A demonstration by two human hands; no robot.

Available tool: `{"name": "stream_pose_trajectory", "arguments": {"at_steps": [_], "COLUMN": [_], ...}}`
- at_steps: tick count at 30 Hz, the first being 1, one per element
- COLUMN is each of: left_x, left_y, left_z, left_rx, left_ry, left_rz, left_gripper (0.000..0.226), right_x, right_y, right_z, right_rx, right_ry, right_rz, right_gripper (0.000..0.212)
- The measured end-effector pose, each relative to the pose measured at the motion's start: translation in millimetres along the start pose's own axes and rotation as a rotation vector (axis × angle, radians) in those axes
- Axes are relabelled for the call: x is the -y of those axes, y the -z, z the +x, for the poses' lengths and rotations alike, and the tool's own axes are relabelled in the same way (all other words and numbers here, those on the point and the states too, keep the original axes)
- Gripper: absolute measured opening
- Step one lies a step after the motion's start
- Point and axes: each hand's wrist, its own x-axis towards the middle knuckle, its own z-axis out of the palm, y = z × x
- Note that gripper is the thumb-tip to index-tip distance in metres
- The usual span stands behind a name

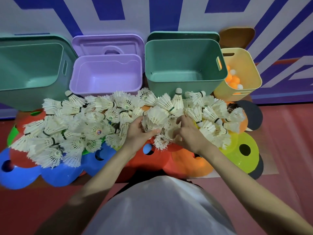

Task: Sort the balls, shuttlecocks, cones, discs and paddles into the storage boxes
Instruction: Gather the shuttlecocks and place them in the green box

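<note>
A wide heap of white feather shuttlecocks [81, 126] lies across flat coloured cone discs on the floor: blue [22, 173], red [152, 160], orange [191, 165] and yellow-green [243, 150]. My left hand [137, 133] and my right hand [188, 133] are both in the middle of the heap, fingers curled round a bunch of shuttlecocks [155, 119] held between them. One shuttlecock [160, 141] hangs just below the bunch. Dark paddles [254, 114] show at the right edge under the pile.
Against the wall stand a green box [30, 99] at left, a purple box [105, 89] with its lid behind, a green box [184, 85] in the middle right, and a yellow basket [254, 78] holding orange and white balls [234, 80]. My white shirt fills the bottom.
</note>
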Motion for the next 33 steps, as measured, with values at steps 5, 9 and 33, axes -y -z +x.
{"name": "stream_pose_trajectory", "arguments": {"at_steps": [5,9,33], "left_x": [1.2,3.4,-17.2], "left_y": [0.8,5.0,7.9], "left_z": [-4.0,-8.3,3.1], "left_rx": [-0.003,-0.011,-0.009], "left_ry": [0.007,-0.003,-0.123], "left_rz": [0.022,0.030,0.092], "left_gripper": [0.040,0.045,0.068], "right_x": [-3.3,-0.3,33.1], "right_y": [12.7,33.5,49.4], "right_z": [1.6,3.2,22.7], "right_rx": [-0.013,-0.261,-0.371], "right_ry": [0.003,-0.030,0.216], "right_rz": [0.071,0.187,0.397], "right_gripper": [0.005,0.006,0.023]}}
